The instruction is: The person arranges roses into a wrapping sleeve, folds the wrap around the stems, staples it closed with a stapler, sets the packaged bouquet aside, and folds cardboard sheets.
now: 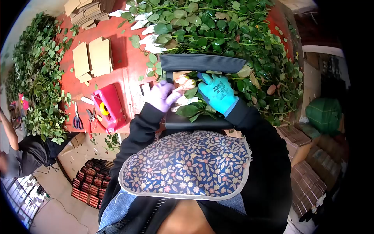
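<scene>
A peach-coloured rose (185,81) lies in a black holder with a ribbed back bar (202,63). My right hand (219,93), in a teal glove, curls over the rose stem just right of the bloom. In a purple glove, my left hand (163,96) has bent fingers at the holder's left side, close to the bloom; what its fingertips grip is hidden. White-netted flower heads (187,100) and green leaves (189,110) lie below the rose, between my hands.
Leafy rose stems (218,27) with white-netted heads cover the red table's far side. To the left are cardboard sheets (100,56), a pink tape dispenser (109,107), scissors (77,117) and pliers (92,116). Another person's arm (9,130) shows at far left; cartons (294,142) stand right.
</scene>
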A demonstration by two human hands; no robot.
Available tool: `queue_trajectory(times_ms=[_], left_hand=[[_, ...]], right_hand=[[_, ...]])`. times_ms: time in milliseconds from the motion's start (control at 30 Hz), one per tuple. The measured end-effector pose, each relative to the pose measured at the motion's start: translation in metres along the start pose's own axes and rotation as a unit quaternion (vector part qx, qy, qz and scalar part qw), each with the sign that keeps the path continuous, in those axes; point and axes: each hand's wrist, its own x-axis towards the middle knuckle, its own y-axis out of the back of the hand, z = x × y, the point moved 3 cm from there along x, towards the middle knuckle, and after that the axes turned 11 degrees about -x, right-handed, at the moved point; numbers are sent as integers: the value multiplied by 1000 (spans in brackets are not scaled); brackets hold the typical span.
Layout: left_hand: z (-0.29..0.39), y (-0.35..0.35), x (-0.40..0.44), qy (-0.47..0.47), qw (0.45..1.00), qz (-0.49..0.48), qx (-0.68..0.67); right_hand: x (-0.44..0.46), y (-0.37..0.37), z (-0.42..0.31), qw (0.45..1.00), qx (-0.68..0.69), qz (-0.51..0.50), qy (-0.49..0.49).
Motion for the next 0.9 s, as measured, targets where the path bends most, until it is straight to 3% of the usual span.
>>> queue_trajectory(times_ms=[33,167,233,267,300,367,433,467,500,567,600,633,700,767,833,900], left_hand=[[2,-7,4,33,999,-23,-30],[-18,-11,2,-34,993,-25,-111],[-14,-6,-2,-73,993,23,-94],[-13,1,-3,-38,991,48,-121],[-19,8,-5,-13,993,45,-111],[-32,21,-11,-103,989,104,-14],[-53,68,-31,92,978,170,-75],[-91,90,-48,111,969,161,-152],[-63,91,-39,-17,976,185,-117],[-29,84,-32,-55,977,71,-195],[-20,74,-37,73,971,14,-226],[-23,62,-37,28,984,-21,-177],[-24,34,-36,62,994,-45,-77],[-4,17,-27,113,990,-70,-50],[-3,3,-27,40,997,-62,7],[-20,-7,-27,-24,997,-66,17]], right_hand=[[0,0,-1,1000,2,13,3],[1,-1,-3,1000,0,-5,1],[-2,-1,-3,1000,6,10,-8],[-1,-1,-2,1000,13,12,-10],[-1,0,-1,1000,20,13,-12],[-2,0,-1,1000,24,7,-15],[0,3,0,999,27,5,-17],[0,5,2,998,57,14,-22],[0,6,5,996,87,21,-21],[-4,30,14,984,174,31,-18],[-7,41,15,984,179,21,-11],[-9,51,15,983,182,12,-2],[-14,73,5,1000,6,19,12],[-15,91,-7,998,-6,51,22],[-13,91,-18,996,11,-86,14],[-14,68,-29,997,-13,-67,22]])
